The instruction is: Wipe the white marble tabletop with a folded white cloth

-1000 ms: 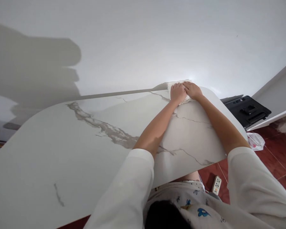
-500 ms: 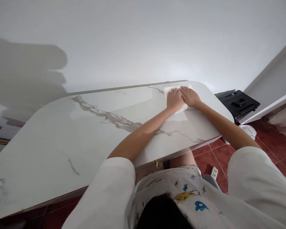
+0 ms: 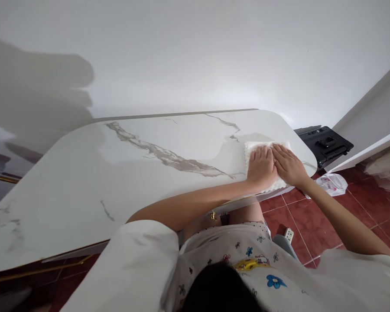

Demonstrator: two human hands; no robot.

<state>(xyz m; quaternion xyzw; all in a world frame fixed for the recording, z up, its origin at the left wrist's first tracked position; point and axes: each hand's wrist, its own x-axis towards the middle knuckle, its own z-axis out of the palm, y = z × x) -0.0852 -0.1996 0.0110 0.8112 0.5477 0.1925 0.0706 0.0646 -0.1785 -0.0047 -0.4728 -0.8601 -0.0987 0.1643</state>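
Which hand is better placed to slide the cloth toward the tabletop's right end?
Right, likely: the right hand rests on the side of the cloth nearer that end of the tabletop; the left hand lies farther from it.

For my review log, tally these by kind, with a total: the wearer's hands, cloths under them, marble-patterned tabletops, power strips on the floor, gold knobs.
Hands: 2 (left hand, right hand)
White cloth: 1
Marble-patterned tabletop: 1
Power strip: 1
Gold knob: 1
Total: 6
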